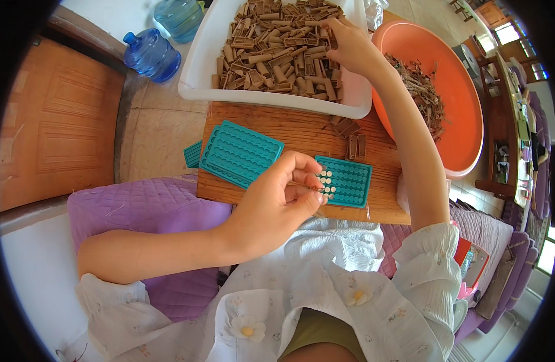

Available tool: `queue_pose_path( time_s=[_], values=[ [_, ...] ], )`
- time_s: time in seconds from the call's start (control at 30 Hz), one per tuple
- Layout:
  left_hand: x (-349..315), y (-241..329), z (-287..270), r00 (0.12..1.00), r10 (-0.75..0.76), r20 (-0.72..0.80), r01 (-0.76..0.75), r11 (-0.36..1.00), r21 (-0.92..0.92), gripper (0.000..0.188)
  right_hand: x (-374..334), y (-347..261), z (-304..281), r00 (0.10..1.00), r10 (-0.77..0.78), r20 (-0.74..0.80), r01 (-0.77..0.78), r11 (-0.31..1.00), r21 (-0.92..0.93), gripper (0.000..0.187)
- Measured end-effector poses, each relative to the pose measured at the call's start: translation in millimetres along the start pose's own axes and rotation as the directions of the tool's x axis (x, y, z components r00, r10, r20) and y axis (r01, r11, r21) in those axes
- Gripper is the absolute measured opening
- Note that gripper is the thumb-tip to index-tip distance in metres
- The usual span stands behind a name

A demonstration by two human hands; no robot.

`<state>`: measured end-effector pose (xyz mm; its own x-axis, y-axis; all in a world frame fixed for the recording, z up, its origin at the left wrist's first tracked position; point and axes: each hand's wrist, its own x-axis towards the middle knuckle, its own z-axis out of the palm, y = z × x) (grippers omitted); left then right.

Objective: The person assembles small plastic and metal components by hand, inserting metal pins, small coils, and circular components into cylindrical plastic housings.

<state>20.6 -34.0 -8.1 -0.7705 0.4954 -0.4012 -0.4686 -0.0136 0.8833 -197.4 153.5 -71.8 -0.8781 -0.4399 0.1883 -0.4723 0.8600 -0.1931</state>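
My left hand is closed in a pinch over the near left part of a small teal tray. Something thin shows at its fingertips, too small to name. Several round white-ended pieces stand in that tray beside the fingers. My right hand reaches over the right side of a white plastic bin, thumb and fingers curled around a brown trough-shaped piece. Many similar brown pieces fill the bin. More teal trays lie stacked left of my left hand.
A few brown trough pieces lie on the wooden table by the bin. An orange basin of dry brown plant-like bits stands at right. Blue water jugs stand on the floor at left, near a purple quilted seat.
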Motion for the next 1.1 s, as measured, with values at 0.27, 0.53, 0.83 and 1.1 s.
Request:
queue_pose_path(
  time_s=[0.27,0.53,0.83,1.1],
  values=[
    [-2,1,0,0.977,0.202,-0.071,-0.201,0.979,0.028,0.022,-131,-91,-46,0.993,0.075,0.094,-0.113,0.310,0.944,0.050],
    [6,2,7,0.947,0.284,-0.153,-0.271,0.958,0.096,0.020,-182,-156,-30,0.872,0.488,0.040,-0.067,0.039,0.997,0.054],
    [12,-5,6,0.909,0.352,-0.222,-0.348,0.936,0.058,0.021,-187,-169,-23,0.856,0.510,0.088,-0.036,-0.111,0.993,0.041],
    [12,-5,6,0.923,0.354,-0.148,-0.338,0.933,0.125,0.019,-193,-164,-25,0.822,0.519,0.234,-0.150,-0.199,0.968,0.032]
  ],
)
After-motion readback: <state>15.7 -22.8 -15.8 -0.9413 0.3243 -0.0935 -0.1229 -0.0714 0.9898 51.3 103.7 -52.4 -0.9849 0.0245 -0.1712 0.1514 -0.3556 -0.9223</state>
